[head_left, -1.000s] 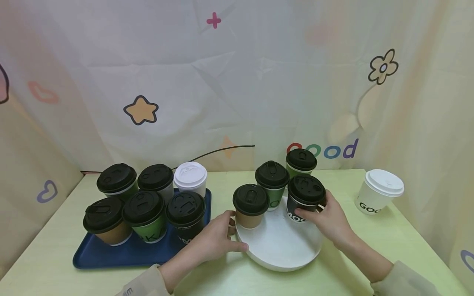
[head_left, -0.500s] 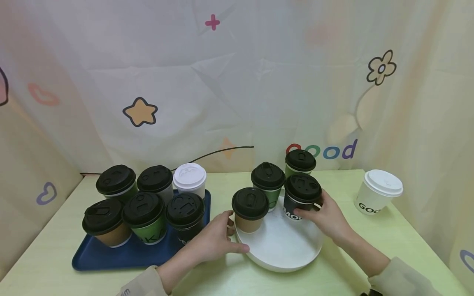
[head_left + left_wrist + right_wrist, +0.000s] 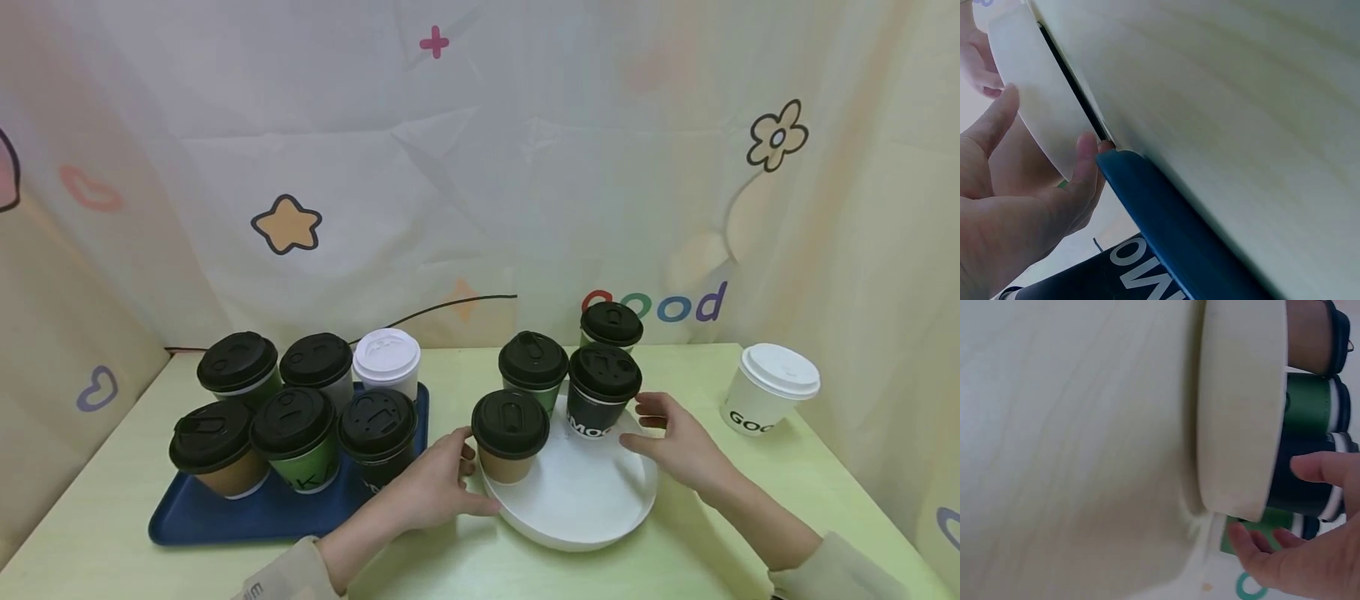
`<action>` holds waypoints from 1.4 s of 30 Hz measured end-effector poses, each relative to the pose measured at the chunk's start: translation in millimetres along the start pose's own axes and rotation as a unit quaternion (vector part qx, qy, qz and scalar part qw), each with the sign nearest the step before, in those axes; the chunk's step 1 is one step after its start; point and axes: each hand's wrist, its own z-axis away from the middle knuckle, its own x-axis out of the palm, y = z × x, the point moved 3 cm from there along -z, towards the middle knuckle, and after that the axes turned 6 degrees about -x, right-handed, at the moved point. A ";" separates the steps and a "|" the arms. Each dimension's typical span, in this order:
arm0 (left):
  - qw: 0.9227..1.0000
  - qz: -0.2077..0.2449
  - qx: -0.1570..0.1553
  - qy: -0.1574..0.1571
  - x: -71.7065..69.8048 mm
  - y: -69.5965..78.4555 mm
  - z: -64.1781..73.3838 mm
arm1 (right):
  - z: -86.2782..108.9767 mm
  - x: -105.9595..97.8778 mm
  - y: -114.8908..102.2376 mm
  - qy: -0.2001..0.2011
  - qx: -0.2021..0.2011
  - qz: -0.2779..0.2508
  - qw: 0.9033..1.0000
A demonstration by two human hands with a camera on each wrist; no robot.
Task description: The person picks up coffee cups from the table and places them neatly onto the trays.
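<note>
A round white stand with a raised rim [image 3: 585,521] carries a brown cup [image 3: 506,468], a green cup [image 3: 534,392] and a black cup [image 3: 592,412], all black-lidded. My left hand [image 3: 438,487] is at the stand's left side, thumb and fingers spread along its edge; the left wrist view shows the fingertips against the pale side wall [image 3: 1041,94]. Beside the black cup, my right hand [image 3: 678,442] has its thumb and fingers apart, with a gap to the cup in the head view. In the right wrist view, the thumb overlaps the black cup [image 3: 1300,487].
Left of the stand, a blue tray [image 3: 217,521] bears several lidded cups, one with a white lid [image 3: 386,354]. A green cup with a black lid [image 3: 611,323] stands behind the stand. At the table's right edge is a white cup [image 3: 768,387]. A printed curtain hangs behind.
The cups on the stand have shifted counterclockwise: the brown one nearer, the green one left, the black one left and back. My right hand has come off the black cup; the left hand stays.
</note>
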 end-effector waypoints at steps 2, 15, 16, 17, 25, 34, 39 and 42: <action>1.000 -0.004 0.004 -0.002 -0.4 1.1 -0.7 | 6.8 -6.0 -0.6 -0.014 -0.007 0.032 0.999; 0.998 -0.051 0.018 0.014 -0.8 1.6 -1.2 | 21.4 -7.0 3.4 -0.035 -0.029 0.049 0.998; 0.998 -0.050 0.020 0.015 0.1 1.5 -1.0 | 20.7 -7.1 4.6 -0.033 -0.029 0.050 0.998; 0.999 -0.048 0.021 0.015 0.7 1.2 -1.0 | 19.9 -7.1 6.0 -0.031 -0.027 0.049 0.998; 0.999 -0.038 0.011 0.030 -2.6 4.8 0.1 | 2.9 -9.0 7.2 -0.028 -0.048 0.077 0.996; 0.999 -0.024 -0.004 0.031 -3.4 7.1 -4.4 | -16.5 -10.2 2.3 -0.021 -0.086 0.153 0.984; 1.000 -0.002 -0.005 0.022 -2.8 6.3 -4.9 | -28.4 -8.6 0.9 -0.008 -0.116 0.184 0.976; 1.000 0.007 -0.007 0.016 -3.0 5.0 -3.8 | -34.3 -6.7 -1.8 -0.007 -0.124 0.190 0.974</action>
